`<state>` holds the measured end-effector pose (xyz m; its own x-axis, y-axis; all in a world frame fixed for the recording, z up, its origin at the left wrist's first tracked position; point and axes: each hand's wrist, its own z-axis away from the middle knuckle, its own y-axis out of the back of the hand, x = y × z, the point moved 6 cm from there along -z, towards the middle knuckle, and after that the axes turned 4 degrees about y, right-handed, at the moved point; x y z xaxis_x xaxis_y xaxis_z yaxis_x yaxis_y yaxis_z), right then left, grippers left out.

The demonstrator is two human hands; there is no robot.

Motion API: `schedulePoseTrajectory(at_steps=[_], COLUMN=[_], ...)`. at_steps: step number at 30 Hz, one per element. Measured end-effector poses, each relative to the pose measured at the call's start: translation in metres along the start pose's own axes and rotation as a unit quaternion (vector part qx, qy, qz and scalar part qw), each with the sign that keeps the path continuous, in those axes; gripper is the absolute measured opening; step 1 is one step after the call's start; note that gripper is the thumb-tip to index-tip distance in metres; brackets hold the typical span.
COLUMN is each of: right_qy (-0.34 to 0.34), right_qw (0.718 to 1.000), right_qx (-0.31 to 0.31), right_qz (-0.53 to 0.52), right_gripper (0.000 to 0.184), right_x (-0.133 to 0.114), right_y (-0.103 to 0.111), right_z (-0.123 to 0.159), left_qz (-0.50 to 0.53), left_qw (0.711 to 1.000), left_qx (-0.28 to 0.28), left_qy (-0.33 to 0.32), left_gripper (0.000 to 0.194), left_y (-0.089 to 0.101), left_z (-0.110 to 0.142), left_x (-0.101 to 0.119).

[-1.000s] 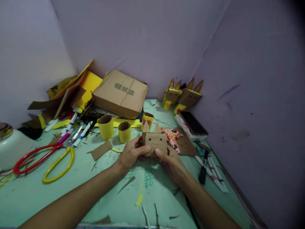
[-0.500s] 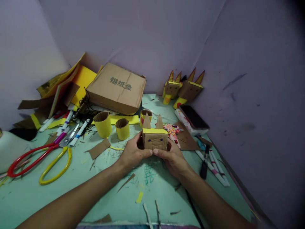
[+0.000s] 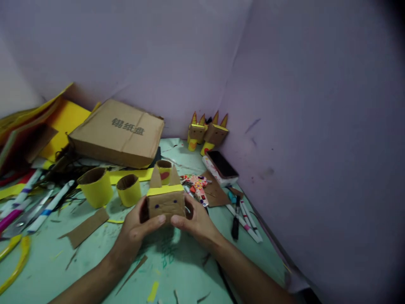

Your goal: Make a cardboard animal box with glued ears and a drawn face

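Between my two hands is a small cardboard animal head [image 3: 166, 204], with a yellow strip on top, two pointed ears and two dark dots for eyes. My left hand [image 3: 136, 230] grips its left side, thumb across the lower front. On the opposite side my right hand [image 3: 198, 221] holds it the same way, the thumbs nearly meeting; the other fingers are partly hidden behind it. Just behind the head stands a yellow cardboard ring [image 3: 164, 165] with a red spot. Two more yellow rings, a larger one [image 3: 95, 190] and a smaller one [image 3: 129, 192], stand to the left.
A cardboard box [image 3: 117, 135] lies at the back left beside yellow card sheets [image 3: 63, 122]. Scissors [image 3: 19, 261] and markers are at left. Finished animal figures [image 3: 215, 133] stand in the far corner. A phone [image 3: 223, 164], glue gun [image 3: 198, 185] and more markers [image 3: 249, 221] lie right.
The camera view has turned to the right, so the table things appear shifted left. Both hands keep hold of the cardboard head, which looks slightly closer.
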<state>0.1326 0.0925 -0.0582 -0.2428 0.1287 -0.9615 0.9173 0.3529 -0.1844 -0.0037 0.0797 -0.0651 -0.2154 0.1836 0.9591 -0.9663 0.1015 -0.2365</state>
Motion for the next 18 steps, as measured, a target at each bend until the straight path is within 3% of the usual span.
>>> schedulePoseTrajectory(at_steps=[3,5,7,9,11,13,16,18], right_qy=[0.053,0.112,0.134,0.106,0.060,0.027,-0.032,-0.094], right_qw=[0.989,0.960,0.905,0.833,0.789,0.768,0.774,0.775], right_qx=[0.105,0.190,0.282,0.362,0.343,0.285,0.220,0.216], right_qz=[0.088,0.173,0.289,0.405,0.505,0.572,0.593,0.587], right_gripper=[0.063,0.043,0.027,0.017,0.016,0.020,0.025,0.023], right_x=[-0.035,-0.068,-0.098,-0.116,-0.118,-0.109,-0.085,-0.068], right_y=[0.031,0.060,0.091,0.120,0.137,0.144,0.144,0.142], right_z=[0.014,0.035,0.064,0.093,0.108,0.112,0.109,0.103], left_qz=[0.024,0.028,0.018,0.009,0.015,0.032,0.050,0.049], left_qw=[0.998,0.997,0.997,0.998,0.998,0.997,0.995,0.995], left_qx=[0.049,0.065,0.063,0.054,0.055,0.065,0.080,0.084], left_qy=[0.016,0.028,0.036,0.037,0.038,0.039,0.036,0.036], left_gripper=[0.058,0.061,0.063,0.063,0.065,0.068,0.072,0.073], left_y=[0.006,0.010,0.011,0.011,0.011,0.011,0.010,0.009], left_z=[0.002,0.002,0.002,0.001,0.001,0.001,0.002,0.003], left_x=[-0.006,-0.010,-0.014,-0.015,-0.016,-0.015,-0.014,-0.013])
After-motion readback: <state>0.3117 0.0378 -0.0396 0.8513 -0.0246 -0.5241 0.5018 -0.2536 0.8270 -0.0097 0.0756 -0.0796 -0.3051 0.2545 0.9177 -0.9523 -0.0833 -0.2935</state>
